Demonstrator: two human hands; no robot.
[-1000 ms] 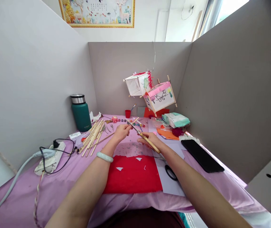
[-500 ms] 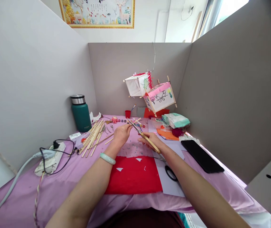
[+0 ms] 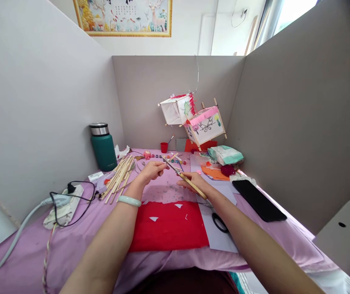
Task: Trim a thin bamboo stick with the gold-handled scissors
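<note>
- Our left hand's [image 3: 154, 170] fingers curl together; we can't tell what they pinch.
- Our right hand [image 3: 195, 179] grips one yellow-handled tool [image 3: 194, 188] above the table [image 3: 162, 188].
- Nearer us: one red sheet [image 3: 168, 234].
- Beyond: two lanterns [image 3: 207, 127].

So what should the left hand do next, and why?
Maybe ease the left hand slightly away from the blade: its fingertips look very close to the metal, and the right hand grips the yellow handle.

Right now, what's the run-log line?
right hand: holding yellow-handled blade | left hand: near blade tip, grip unclear | red sheet: lying flat
</note>
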